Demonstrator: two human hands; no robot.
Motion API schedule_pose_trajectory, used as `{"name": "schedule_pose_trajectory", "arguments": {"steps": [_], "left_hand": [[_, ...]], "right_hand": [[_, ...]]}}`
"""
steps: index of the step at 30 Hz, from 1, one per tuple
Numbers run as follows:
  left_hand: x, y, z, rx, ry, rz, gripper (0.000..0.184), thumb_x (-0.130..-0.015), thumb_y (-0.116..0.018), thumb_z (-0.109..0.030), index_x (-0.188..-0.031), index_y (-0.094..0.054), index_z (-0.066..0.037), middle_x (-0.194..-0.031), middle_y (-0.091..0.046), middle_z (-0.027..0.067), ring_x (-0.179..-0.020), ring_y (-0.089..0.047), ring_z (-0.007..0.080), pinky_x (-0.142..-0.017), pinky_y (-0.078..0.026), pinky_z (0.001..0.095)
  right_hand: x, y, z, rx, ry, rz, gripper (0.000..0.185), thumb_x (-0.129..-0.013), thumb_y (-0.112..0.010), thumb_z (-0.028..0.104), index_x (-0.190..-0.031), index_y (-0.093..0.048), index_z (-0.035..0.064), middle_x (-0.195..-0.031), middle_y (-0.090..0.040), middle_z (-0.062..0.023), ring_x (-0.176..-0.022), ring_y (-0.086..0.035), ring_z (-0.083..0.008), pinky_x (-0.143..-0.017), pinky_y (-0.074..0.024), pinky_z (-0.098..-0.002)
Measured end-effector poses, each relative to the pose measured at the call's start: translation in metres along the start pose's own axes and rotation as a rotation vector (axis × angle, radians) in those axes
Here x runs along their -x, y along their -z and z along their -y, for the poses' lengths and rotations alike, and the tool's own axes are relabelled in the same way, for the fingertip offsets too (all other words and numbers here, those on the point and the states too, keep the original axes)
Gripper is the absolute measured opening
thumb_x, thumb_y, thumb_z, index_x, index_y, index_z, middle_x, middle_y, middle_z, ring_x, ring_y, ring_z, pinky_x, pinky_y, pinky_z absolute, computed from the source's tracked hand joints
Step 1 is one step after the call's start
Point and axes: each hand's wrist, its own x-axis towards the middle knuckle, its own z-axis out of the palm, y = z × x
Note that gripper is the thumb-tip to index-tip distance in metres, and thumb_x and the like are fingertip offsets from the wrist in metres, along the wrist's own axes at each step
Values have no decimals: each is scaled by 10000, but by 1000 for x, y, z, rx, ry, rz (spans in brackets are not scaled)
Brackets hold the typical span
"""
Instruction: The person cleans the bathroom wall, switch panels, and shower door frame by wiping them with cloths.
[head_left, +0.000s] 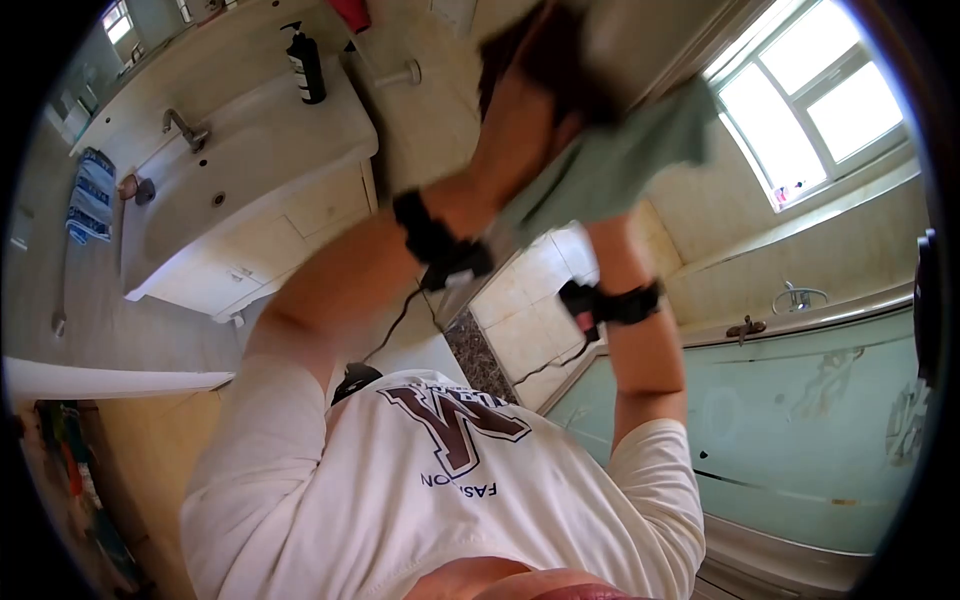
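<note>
My left hand (525,120) is raised at the top centre, closed around a dark brown cloth-like thing (575,65) that is smeared by motion. Just below its fingers hangs a grey-green cloth (630,165), spread out in the air towards the window. The cloth covers most of my right hand (607,222), which grips it from beneath; its fingers are hidden. Black bands with a cable sit on both wrists, the left band (435,240) and the right band (612,303).
On the left is a washbasin (250,150) with a tap (183,130), a black pump bottle (305,65) and a blue patterned towel (92,195). A window (810,90) is at upper right, above a bathtub with a glass panel (780,440). A blurred pale panel (670,45) stands close beyond my hands.
</note>
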Motion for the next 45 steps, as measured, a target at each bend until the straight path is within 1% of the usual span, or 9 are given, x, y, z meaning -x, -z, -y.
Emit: {"name": "schedule_pose_trajectory", "arguments": {"steps": [2,5,8,12,17,22,29,39,45], "left_hand": [[-70,4,-21,-3,-78,-2,370,-724,-604,-149,-1040,-618,42,-1290,-466,303,-1138,-439,493,-1001,-377,466],[-108,-3,-26,202,-579,-334,600,-875,-560,-123,-1405,-321,24,-1439,-319,268,-1287,-349,447,-1068,-318,428],[-70,-18,-16,303,-361,-369,593,-864,-583,-181,-1393,-377,-9,-1460,-309,248,-1324,-318,435,-1084,-279,475],[12,-18,12,199,-154,-228,479,-776,-593,-185,-1190,-545,54,-1306,-458,301,-1173,-427,495,-1038,-350,472],[123,-37,46,43,44,-80,609,-810,-599,-231,-1296,-437,97,-1338,-426,323,-1277,-370,476,-1083,-297,467],[95,-34,22,226,254,-87,561,-815,-578,-194,-1262,-451,121,-1322,-435,328,-1279,-354,487,-1100,-265,461],[-26,-18,-6,232,-148,-193,563,-840,-568,-204,-1308,-431,77,-1354,-426,296,-1276,-376,468,-1082,-297,464],[58,-24,28,132,-30,-171,551,-872,-550,-209,-1349,-421,34,-1400,-404,260,-1283,-396,437,-1072,-330,460],[67,-17,23,171,-102,-177,519,-887,-515,-225,-1342,-435,13,-1437,-356,254,-1280,-383,446,-1045,-350,469]], "right_hand": [[-61,18,-2,196,136,-73,594,-792,-680,181,-1288,-446,-47,-1277,-491,-235,-1205,-439,-412,-1075,-287,-472],[-85,28,-5,334,219,-139,594,-794,-679,189,-1290,-448,-42,-1280,-492,-230,-1207,-440,-410,-1074,-287,-474],[-41,13,-20,320,220,-127,594,-795,-678,197,-1292,-450,-36,-1282,-493,-226,-1209,-440,-407,-1074,-287,-476],[53,-19,-40,174,94,27,595,-797,-677,208,-1294,-453,-28,-1286,-494,-220,-1212,-440,-404,-1073,-287,-479],[149,-39,-43,-50,-196,281,595,-800,-676,222,-1298,-456,-19,-1291,-496,-212,-1216,-441,-401,-1072,-287,-483],[92,-30,-29,-70,-146,180,596,-802,-675,235,-1301,-460,-10,-1296,-497,-205,-1220,-441,-397,-1071,-287,-487],[-51,9,-22,302,192,-93,597,-806,-673,254,-1306,-464,3,-1302,-500,-194,-1225,-441,-391,-1069,-287,-492],[92,-22,-44,107,-8,268,599,-811,-670,281,-1312,-471,22,-1311,-503,-179,-1233,-442,-384,-1067,-288,-499],[-91,39,-31,486,301,100,600,-814,-669,297,-1316,-475,33,-1317,-505,-170,-1238,-443,-379,-1066,-288,-503]]}}
